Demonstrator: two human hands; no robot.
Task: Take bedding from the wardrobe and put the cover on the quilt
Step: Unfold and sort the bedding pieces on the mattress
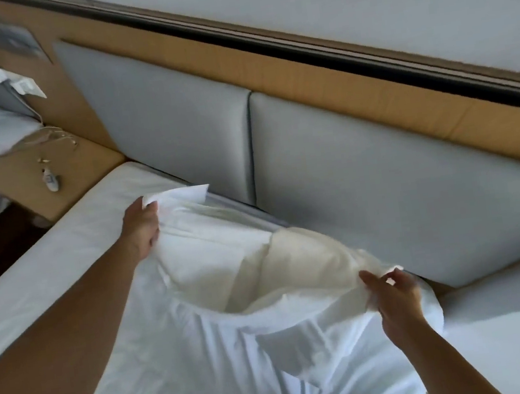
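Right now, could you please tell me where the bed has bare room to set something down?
Bare sheet lies left of the left hand, towards the nightstand, and right of the right hand, below the headboard. The middle is crowded with the cover and quilt.

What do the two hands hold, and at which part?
Both hold the white cover: left hand grips its far corner, right hand pinches its open edge.
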